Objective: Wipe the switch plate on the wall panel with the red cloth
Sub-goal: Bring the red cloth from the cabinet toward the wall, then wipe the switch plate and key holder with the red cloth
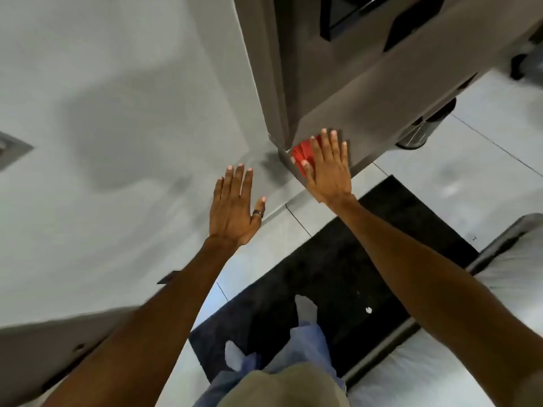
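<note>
My right hand [329,165] lies flat on the red cloth [302,155], pressing it against the lower corner of a grey panel [367,92]. Only the cloth's left part shows from under my palm and fingers. My left hand [235,204] is spread flat on the pale wall [117,113], fingers apart, a dark ring on one finger, holding nothing. A grey plate [11,148] is set in the wall at the far left edge, well away from both hands. I cannot tell whether it is the switch plate.
Black fittings [376,16] sit high on the grey panel. Below me lie a black mat [367,259] on pale floor tiles, my socked feet, and a bed with white sheets [440,362] at the right. A round metal bin [426,127] stands behind the panel.
</note>
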Demonstrator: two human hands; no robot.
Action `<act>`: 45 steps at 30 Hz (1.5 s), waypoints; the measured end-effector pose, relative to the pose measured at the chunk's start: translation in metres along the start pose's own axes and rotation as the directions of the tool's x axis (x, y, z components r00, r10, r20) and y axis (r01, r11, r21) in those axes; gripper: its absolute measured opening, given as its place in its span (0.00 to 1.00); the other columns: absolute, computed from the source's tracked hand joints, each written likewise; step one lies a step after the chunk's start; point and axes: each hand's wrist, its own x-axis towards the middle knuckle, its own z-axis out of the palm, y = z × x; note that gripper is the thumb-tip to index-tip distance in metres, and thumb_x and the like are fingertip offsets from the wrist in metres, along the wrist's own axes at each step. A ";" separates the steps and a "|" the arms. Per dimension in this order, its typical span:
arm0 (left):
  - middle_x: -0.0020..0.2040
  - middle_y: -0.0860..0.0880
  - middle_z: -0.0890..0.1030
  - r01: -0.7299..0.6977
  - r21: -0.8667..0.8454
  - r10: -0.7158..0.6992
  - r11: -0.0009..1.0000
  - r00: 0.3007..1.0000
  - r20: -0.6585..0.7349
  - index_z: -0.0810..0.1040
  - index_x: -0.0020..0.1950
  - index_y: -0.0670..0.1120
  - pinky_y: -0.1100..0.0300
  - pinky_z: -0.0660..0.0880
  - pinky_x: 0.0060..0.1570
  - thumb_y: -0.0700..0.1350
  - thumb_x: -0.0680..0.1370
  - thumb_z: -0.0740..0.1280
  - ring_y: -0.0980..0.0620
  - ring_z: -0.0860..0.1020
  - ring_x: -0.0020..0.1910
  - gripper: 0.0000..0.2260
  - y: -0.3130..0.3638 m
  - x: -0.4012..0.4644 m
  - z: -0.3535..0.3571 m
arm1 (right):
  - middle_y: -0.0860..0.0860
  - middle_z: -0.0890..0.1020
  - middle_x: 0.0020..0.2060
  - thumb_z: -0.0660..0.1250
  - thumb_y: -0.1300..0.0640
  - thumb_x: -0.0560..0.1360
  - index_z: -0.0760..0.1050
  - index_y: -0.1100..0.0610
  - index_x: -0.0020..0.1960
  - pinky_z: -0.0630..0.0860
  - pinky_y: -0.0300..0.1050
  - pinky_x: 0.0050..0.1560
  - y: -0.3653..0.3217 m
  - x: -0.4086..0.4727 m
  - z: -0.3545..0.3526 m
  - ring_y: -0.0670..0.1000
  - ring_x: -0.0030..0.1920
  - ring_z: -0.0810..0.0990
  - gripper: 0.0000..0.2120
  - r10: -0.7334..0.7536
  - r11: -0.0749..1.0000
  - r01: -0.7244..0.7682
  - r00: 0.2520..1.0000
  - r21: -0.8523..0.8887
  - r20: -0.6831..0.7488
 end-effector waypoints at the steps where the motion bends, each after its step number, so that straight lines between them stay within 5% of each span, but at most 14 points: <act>1: 0.85 0.43 0.48 -0.009 0.029 0.007 1.000 0.999 0.049 0.48 0.85 0.44 0.48 0.43 0.81 0.62 0.85 0.49 0.43 0.44 0.83 0.33 0.004 0.004 0.008 | 0.59 0.49 0.85 0.48 0.40 0.88 0.49 0.55 0.85 0.36 0.59 0.83 0.009 0.010 0.006 0.61 0.85 0.44 0.32 -0.002 1.000 0.002 1.000 -0.004 0.026; 9: 0.84 0.44 0.50 -0.069 0.072 0.056 0.995 0.983 0.172 0.50 0.84 0.44 0.48 0.43 0.81 0.59 0.86 0.52 0.43 0.44 0.83 0.32 -0.005 0.006 0.032 | 0.56 0.50 0.85 0.60 0.29 0.80 0.50 0.51 0.85 0.46 0.67 0.84 0.015 0.031 0.038 0.64 0.85 0.46 0.43 0.074 0.996 -0.061 0.977 -0.069 0.199; 12: 0.85 0.44 0.48 -0.056 0.089 0.037 0.994 0.978 0.205 0.48 0.85 0.45 0.50 0.40 0.81 0.60 0.86 0.50 0.43 0.42 0.83 0.32 -0.015 -0.005 0.029 | 0.58 0.53 0.85 0.76 0.45 0.76 0.52 0.52 0.85 0.51 0.69 0.84 0.005 0.018 0.036 0.64 0.85 0.49 0.47 0.103 0.994 -0.089 0.971 -0.070 0.214; 18: 0.84 0.43 0.52 0.029 0.046 -0.032 0.999 0.998 0.045 0.52 0.84 0.44 0.48 0.45 0.82 0.61 0.85 0.46 0.43 0.44 0.83 0.32 -0.057 -0.039 0.002 | 0.56 0.72 0.76 0.73 0.63 0.76 0.67 0.55 0.80 0.64 0.59 0.81 -0.046 -0.016 0.032 0.58 0.79 0.67 0.34 0.266 0.898 -0.280 0.960 0.339 0.087; 20: 0.84 0.42 0.54 0.037 -0.002 -0.037 0.999 0.999 -0.026 0.55 0.84 0.43 0.45 0.48 0.82 0.59 0.84 0.48 0.42 0.46 0.83 0.32 -0.075 -0.052 -0.014 | 0.55 0.80 0.67 0.71 0.65 0.79 0.72 0.54 0.76 0.79 0.43 0.62 -0.079 -0.026 0.027 0.55 0.64 0.80 0.27 0.409 0.616 -0.395 0.900 0.682 0.152; 23: 0.83 0.41 0.55 0.056 -0.012 -0.057 0.998 0.979 -0.195 0.58 0.83 0.41 0.41 0.51 0.81 0.57 0.84 0.52 0.40 0.48 0.83 0.31 -0.121 -0.083 -0.046 | 0.56 0.82 0.58 0.69 0.64 0.81 0.76 0.54 0.72 0.76 0.42 0.31 -0.166 -0.044 0.014 0.56 0.50 0.82 0.21 0.426 -0.040 -0.504 0.772 0.863 0.471; 25: 0.83 0.41 0.56 0.065 -0.013 -0.065 0.998 0.942 -0.330 0.60 0.82 0.41 0.41 0.52 0.81 0.55 0.84 0.55 0.40 0.50 0.83 0.29 -0.153 -0.103 -0.072 | 0.60 0.83 0.56 0.70 0.63 0.80 0.77 0.58 0.71 0.74 0.43 0.29 -0.226 -0.051 0.006 0.59 0.46 0.82 0.19 0.329 -0.215 -0.493 0.776 0.843 0.538; 27: 0.83 0.41 0.57 0.097 0.011 -0.079 0.995 0.871 -0.485 0.60 0.82 0.42 0.42 0.51 0.82 0.53 0.84 0.57 0.40 0.50 0.83 0.29 -0.201 -0.137 -0.109 | 0.59 0.84 0.57 0.70 0.63 0.80 0.78 0.57 0.70 0.75 0.46 0.35 -0.308 -0.064 -0.011 0.59 0.50 0.83 0.19 0.192 -0.254 -0.448 0.845 0.857 0.498; 31: 0.83 0.40 0.57 0.199 0.079 -0.084 0.977 0.697 -0.712 0.60 0.82 0.41 0.43 0.49 0.82 0.51 0.83 0.59 0.40 0.50 0.83 0.29 -0.284 -0.202 -0.172 | 0.47 0.87 0.57 0.70 0.65 0.80 0.80 0.46 0.64 0.83 0.46 0.49 -0.443 -0.088 -0.044 0.48 0.55 0.85 0.18 0.011 -0.188 -0.202 0.978 0.961 0.207; 34: 0.83 0.39 0.57 0.315 0.081 -0.119 0.946 0.567 -0.815 0.60 0.82 0.40 0.43 0.48 0.82 0.50 0.83 0.61 0.40 0.49 0.83 0.30 -0.344 -0.248 -0.212 | 0.42 0.81 0.68 0.69 0.68 0.80 0.74 0.44 0.72 0.76 0.35 0.69 -0.534 -0.111 -0.067 0.43 0.70 0.78 0.27 -0.037 0.005 0.159 0.987 0.987 -0.159; 37: 0.83 0.39 0.56 0.399 0.045 -0.159 0.916 0.464 -0.871 0.60 0.82 0.40 0.43 0.47 0.82 0.50 0.82 0.62 0.41 0.48 0.83 0.30 -0.394 -0.277 -0.243 | 0.50 0.69 0.80 0.63 0.69 0.75 0.68 0.52 0.79 0.62 0.35 0.81 -0.607 -0.122 -0.077 0.50 0.82 0.63 0.34 -0.100 0.272 0.488 0.871 0.829 -0.480; 40: 0.83 0.39 0.56 0.438 0.040 -0.167 0.898 0.424 -0.890 0.60 0.82 0.40 0.42 0.48 0.82 0.50 0.83 0.61 0.41 0.48 0.83 0.29 -0.430 -0.298 -0.258 | 0.56 0.61 0.83 0.62 0.68 0.72 0.66 0.56 0.81 0.57 0.56 0.85 -0.658 -0.120 -0.066 0.58 0.85 0.55 0.37 -0.254 0.481 0.679 0.714 0.555 -0.652; 42: 0.83 0.39 0.56 0.433 0.062 -0.152 0.899 0.441 -0.885 0.60 0.82 0.40 0.42 0.48 0.82 0.50 0.83 0.60 0.42 0.46 0.83 0.29 -0.448 -0.307 -0.261 | 0.58 0.56 0.84 0.65 0.52 0.80 0.62 0.55 0.83 0.56 0.66 0.84 -0.677 -0.112 -0.045 0.63 0.85 0.52 0.32 -0.357 0.649 0.693 0.642 0.315 -0.678; 45: 0.83 0.39 0.56 0.412 0.107 -0.108 0.905 0.467 -0.878 0.60 0.82 0.41 0.41 0.48 0.82 0.50 0.82 0.61 0.44 0.44 0.83 0.30 -0.461 -0.310 -0.265 | 0.58 0.52 0.84 0.56 0.33 0.82 0.55 0.53 0.84 0.51 0.64 0.84 -0.670 -0.100 -0.021 0.64 0.85 0.50 0.38 -0.438 0.710 0.693 0.575 0.126 -0.692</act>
